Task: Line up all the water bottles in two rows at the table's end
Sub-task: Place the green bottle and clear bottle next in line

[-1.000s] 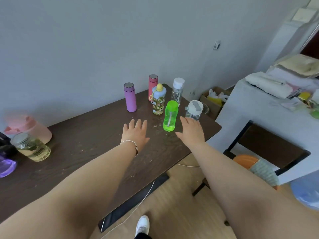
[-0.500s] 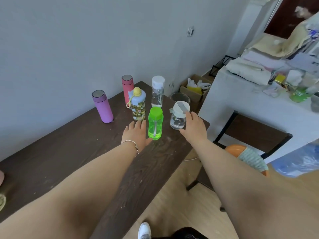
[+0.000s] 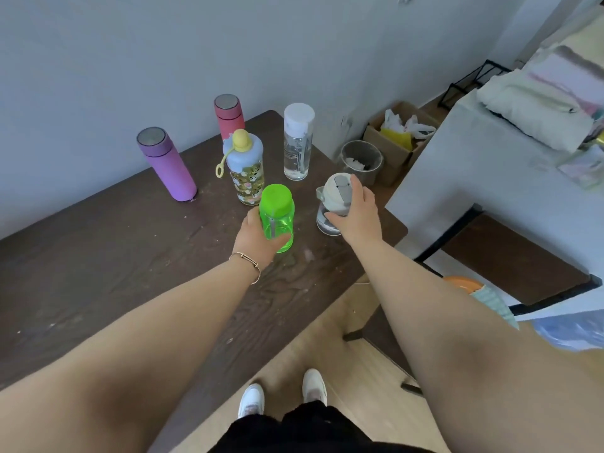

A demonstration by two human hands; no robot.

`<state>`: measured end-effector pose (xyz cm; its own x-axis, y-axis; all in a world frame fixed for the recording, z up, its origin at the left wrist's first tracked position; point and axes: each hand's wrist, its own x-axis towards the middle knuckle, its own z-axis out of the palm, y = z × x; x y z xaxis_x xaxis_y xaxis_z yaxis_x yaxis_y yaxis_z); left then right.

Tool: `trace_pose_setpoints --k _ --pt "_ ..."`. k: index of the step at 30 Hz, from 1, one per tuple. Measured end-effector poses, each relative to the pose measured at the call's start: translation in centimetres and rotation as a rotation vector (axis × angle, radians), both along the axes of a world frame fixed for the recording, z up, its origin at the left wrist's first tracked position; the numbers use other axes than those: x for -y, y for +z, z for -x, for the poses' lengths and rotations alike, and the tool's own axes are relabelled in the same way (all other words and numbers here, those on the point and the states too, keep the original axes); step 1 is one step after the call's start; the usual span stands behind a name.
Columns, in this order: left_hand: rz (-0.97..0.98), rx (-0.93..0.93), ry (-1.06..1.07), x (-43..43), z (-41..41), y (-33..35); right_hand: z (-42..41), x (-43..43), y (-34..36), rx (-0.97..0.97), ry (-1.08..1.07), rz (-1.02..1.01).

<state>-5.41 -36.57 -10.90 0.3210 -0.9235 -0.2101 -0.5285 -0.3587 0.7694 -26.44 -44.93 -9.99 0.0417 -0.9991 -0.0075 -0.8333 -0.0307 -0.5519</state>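
Bottles at the worktop's (image 3: 114,256) end: your left hand (image 3: 253,238) wraps the green bottle (image 3: 277,217); your right hand (image 3: 354,212) grips the grey-lidded bottle (image 3: 331,204). Beyond stand the patterned bottle (image 3: 246,168), clear bottle (image 3: 297,142), purple flask (image 3: 168,165) and pink flask (image 3: 228,116).

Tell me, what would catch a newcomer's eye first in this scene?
Probably the bright green bottle near the table's end, gripped by the left hand. Beside it, the right hand closes over a clear bottle with a grey flip lid. Behind them stand a purple flask, a pink flask, a patterned bottle with a yellow cap and a clear white-capped bottle.
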Motion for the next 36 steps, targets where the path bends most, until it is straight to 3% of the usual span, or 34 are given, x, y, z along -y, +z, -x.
trace_pose_setpoints --k 8,20,36 --pt "0.024 -0.016 0.203 1.0 1.5 -1.3 1.3 0.5 -1.2 0.155 0.079 0.096" --pt "0.062 -0.062 0.324 -2.0 0.2 -0.8 0.5 -0.7 -1.0 0.179 0.123 0.116" --pt "0.103 -0.030 0.444 -20.4 -14.9 2.0 -15.6 -16.6 1.7 0.341 0.192 0.124"
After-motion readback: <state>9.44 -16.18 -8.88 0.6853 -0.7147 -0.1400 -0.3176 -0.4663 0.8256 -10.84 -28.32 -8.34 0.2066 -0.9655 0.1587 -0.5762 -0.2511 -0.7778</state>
